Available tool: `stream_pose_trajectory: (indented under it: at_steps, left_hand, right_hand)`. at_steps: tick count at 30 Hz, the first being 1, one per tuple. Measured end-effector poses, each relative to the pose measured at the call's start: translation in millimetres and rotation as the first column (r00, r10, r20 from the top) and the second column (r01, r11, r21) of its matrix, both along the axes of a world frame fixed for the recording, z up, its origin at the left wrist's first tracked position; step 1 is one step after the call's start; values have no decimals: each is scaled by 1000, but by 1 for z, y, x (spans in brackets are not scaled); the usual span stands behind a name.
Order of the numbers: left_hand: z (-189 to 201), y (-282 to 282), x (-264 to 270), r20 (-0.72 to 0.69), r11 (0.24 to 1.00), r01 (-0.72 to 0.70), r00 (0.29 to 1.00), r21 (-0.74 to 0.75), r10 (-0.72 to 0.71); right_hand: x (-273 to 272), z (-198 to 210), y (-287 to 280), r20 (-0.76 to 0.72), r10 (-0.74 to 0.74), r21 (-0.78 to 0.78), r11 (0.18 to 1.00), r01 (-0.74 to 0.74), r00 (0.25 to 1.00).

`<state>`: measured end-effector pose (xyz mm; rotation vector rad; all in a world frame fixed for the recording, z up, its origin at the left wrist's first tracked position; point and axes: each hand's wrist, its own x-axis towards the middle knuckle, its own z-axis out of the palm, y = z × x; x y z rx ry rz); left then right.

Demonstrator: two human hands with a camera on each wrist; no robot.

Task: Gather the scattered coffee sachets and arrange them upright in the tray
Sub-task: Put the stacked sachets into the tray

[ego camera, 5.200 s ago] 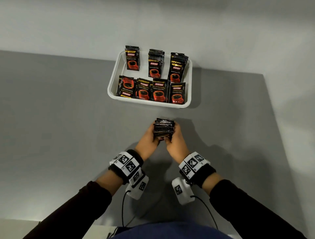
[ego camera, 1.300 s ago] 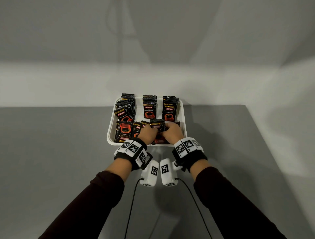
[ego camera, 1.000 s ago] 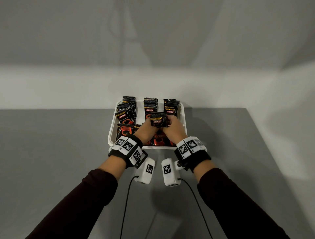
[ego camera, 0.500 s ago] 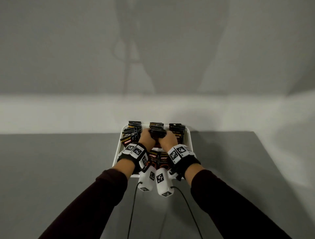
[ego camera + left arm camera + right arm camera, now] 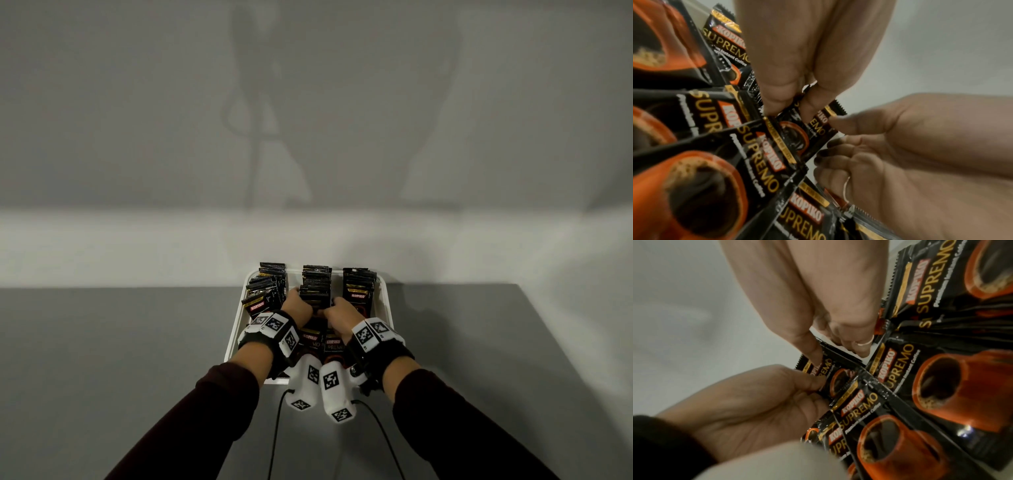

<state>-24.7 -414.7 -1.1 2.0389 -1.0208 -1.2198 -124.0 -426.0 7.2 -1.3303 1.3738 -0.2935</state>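
both hands are reaching into the white tray (image 5: 236, 337), which is sitting on the grey counter (image 5: 102, 342) close to the wall. the left hand (image 5: 298, 306) and the right hand (image 5: 339, 314) are holding a bundle of coffee sachets (image 5: 315, 295) between them, upright, in the middle of the tray's far row. in the wrist views the grip of each hand is curling round the bundle: the left thumb is pressing on the front sachet (image 5: 807, 129) from one side, and the right hand's fingers (image 5: 861, 345), one wearing a ring, are wrapping round the far edge. the left stack (image 5: 265, 291) in the far row is leaning and fanning toward the near side, while the right stack (image 5: 358, 286) is standing fairly straight. nearer the person, a front row of sachets (image 5: 320, 339) is standing in the tray, mostly hidden under the wrists; black and red packs with a coffee cup print are filling the wrist views around the hands
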Motion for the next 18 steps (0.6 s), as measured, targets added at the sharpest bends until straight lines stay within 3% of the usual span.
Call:
stream_pose_trajectory:
  at_steps: [6, 11, 15, 18]
  left_hand:
    - [0, -4, 4, 33, 998, 45, 999, -51, -43]
    - [0, 3, 6, 74, 996, 86, 994, -10, -85]
    - [17, 10, 14, 111, 985, 170, 979, -4, -169]
    - [42, 22, 29, 111, 973, 207, 974, -101, -196]
  right_hand:
    - [2, 1, -5, 81, -16, -7, 1000, 17, 997]
    - [1, -3, -3, -56, 33, -9, 999, -34, 998]
    - [-9, 8, 2, -43, 5, -63, 998, -7, 999]
    - [-18, 18, 6, 0, -37, -175, 984, 37, 999]
